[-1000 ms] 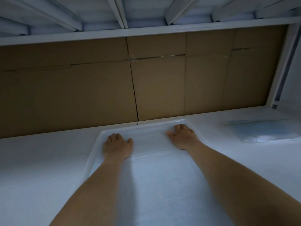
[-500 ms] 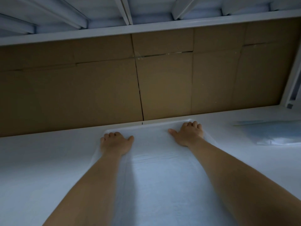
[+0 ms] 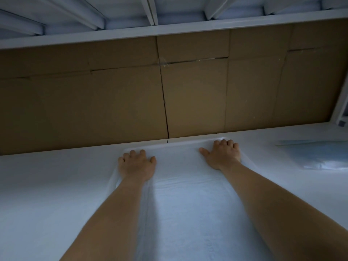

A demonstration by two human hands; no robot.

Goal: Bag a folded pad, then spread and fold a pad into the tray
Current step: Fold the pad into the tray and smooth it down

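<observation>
Hands farther up pad, atop it.

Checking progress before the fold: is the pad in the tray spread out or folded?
Spread. The pad lies flat along the tray, both hands pressing its far end.

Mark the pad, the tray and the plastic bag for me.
pad (image 3: 190, 208), head view, on its quilted middle between the forearms.
tray (image 3: 249, 163), head view, on its right rim beside the wrist.
plastic bag (image 3: 320, 156), head view, on its bluish middle, at right.

Dim, bluish, soft view; edges perhaps bowed.
</observation>
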